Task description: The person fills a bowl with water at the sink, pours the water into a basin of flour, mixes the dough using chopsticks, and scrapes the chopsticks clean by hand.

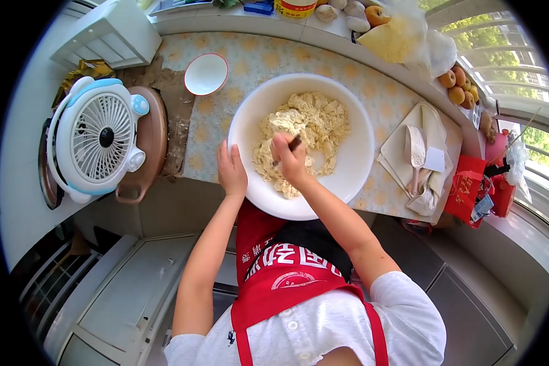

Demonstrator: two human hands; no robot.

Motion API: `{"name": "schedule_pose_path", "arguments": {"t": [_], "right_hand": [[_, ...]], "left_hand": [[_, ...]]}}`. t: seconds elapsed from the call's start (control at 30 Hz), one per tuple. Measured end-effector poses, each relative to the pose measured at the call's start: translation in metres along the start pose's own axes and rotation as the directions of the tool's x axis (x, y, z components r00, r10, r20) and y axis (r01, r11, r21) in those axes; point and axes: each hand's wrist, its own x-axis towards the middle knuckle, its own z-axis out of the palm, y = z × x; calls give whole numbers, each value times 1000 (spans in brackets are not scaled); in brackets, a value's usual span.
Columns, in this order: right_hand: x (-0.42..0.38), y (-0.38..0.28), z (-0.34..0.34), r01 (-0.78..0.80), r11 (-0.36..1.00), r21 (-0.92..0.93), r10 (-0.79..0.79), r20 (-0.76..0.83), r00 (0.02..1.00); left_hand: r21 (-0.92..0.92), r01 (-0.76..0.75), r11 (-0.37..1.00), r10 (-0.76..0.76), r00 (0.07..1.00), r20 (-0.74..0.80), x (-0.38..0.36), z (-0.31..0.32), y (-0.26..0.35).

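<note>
A large white bowl point(355, 160) stands at the front edge of the counter, with lumpy pale dough point(328, 122) inside it. My left hand point(232, 171) rests on the bowl's left rim, fingers stretched along its outside and nothing held. Over the dough, my right hand point(290, 160) is wrapped round a dark stick-like utensil point(295, 143), whose lower end is at the dough. A small white bowl with a red rim point(206, 74) sits behind and to the left of the large one.
On the left are a white and blue fan point(105, 137) and a brown pan-like object point(147, 152). To the right lie a cloth point(430, 122) and a scoop with flour point(415, 149), beside a red bag point(465, 188). Fruit point(457, 94) lines the window ledge.
</note>
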Motion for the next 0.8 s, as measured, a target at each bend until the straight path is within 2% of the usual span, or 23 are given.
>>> {"name": "schedule_pose_path", "arguments": {"t": [0.03,0.17,0.23,0.3,0.37,0.5,0.57,0.6,0.63,0.67,0.7,0.73,0.77,0.8], "right_hand": [[21,-10,10,-4,999,44,5,-18,1000],[89,-40,2,364,928,-74,-371,-127,920],[89,-51,-37,308,950,44,-302,-107,947],[71,-54,-64,333,939,88,-323,-112,940],[37,-56,-75,359,933,-10,-359,-79,930],[-45,-50,-80,254,857,-449,-290,-13,957],[-83,-46,-79,200,791,-579,-227,26,974],[-94,-47,-78,221,786,-577,-267,5,964],[-97,-48,-76,247,779,-576,-308,-9,951],[-96,-49,-75,247,782,-572,-305,-6,952],[-96,-49,-75,242,788,-566,-299,-7,954],[-96,-54,-75,191,782,-594,-241,-5,971],[-98,-60,-75,194,785,-588,-248,-11,969],[-101,-66,-74,274,727,-629,-317,46,947]], "left_hand": [[0,12,1000,-12,1000,23,0,-1,1],[46,2,999,-3,1000,14,0,2,-6],[19,10,1000,-10,999,34,-1,1,-8],[-14,25,1000,-25,999,37,-1,3,-8],[-12,-5,1000,5,1000,18,-1,2,-7],[25,-2,1000,1,999,43,1,-2,-5],[37,25,999,-26,999,36,1,6,-13],[2,22,1000,-22,997,69,0,0,-4],[-18,1,1000,0,998,62,-4,-3,5],[71,-167,983,170,985,-42,-13,-8,12],[179,-316,932,340,932,-128,-24,-12,17],[79,-372,925,375,926,-33,-41,-24,38],[-19,-411,911,411,909,64,-62,-33,57],[-293,-128,948,226,916,332,-83,-33,62]]}}
